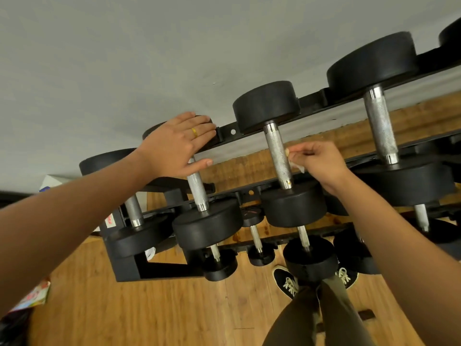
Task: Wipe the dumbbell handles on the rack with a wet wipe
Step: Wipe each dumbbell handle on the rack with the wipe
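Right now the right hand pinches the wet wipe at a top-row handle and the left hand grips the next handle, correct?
No. The head view shows the left hand lying flat, fingers straight, on a dumbbell's far head, gripping nothing. The right hand does pinch the wet wipe at the handle.

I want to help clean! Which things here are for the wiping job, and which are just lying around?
For the job: wet wipe, right hand pinching it, dumbbell handle, rack, left hand.
Just lying about: colourful packet, white box.
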{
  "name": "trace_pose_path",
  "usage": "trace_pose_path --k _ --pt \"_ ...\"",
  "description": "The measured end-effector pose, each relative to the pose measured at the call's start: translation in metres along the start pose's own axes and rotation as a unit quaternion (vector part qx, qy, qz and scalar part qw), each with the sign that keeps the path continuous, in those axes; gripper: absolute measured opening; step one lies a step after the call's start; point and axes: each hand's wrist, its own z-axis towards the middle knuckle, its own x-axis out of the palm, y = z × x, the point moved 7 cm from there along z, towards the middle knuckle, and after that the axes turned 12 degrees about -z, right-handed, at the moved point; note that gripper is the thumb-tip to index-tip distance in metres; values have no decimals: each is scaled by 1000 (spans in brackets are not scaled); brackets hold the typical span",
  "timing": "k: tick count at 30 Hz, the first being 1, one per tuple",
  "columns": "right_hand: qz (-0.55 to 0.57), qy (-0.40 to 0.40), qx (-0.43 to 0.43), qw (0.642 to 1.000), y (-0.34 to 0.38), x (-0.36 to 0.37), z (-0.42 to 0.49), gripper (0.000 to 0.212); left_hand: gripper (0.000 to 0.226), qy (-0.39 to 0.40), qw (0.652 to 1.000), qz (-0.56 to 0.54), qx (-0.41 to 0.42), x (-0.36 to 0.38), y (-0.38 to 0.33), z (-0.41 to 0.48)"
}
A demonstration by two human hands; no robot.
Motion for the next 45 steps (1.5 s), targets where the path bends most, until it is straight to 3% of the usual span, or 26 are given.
trace_pose_path --k 6,12,17,23,25,28,30,35,42,45 --pt "10 -3 -1 1000 7 1 9 15 58 -70 998 0 -3 1 -1 -2" --pt "-76 70 17 995 -22 -2 -17 17 51 -112 994 -7 -9 -2 -1 -4" --pt "-49 14 10 999 -14 0 -4 17 42 -143 989 -11 -25 -3 -2 -4" --pt "-103 93 1 990 -20 -8 -16 18 42 -140 990 -17 -25 -1 -1 -6" --pt "-87 58 -16 994 -10 -12 -9 17 41 -146 989 -17 -23 -2 -1 -6" --pt "45 -32 -29 998 12 -17 6 18 41 -155 988 -11 -16 -2 -3 -6" --pt "77 -62 -47 994 25 -15 16 18 42 -153 988 -12 -14 -2 -2 -7" --pt "20 -72 -59 995 38 -5 28 15 42 -155 988 -9 -13 -2 -2 -6" --pt "-33 -13 -50 998 14 -6 -8 21 42 -159 987 -13 -10 0 -1 -7" --pt "-44 -35 -71 996 28 -7 1 21 43 -157 988 -11 -11 0 0 -8"
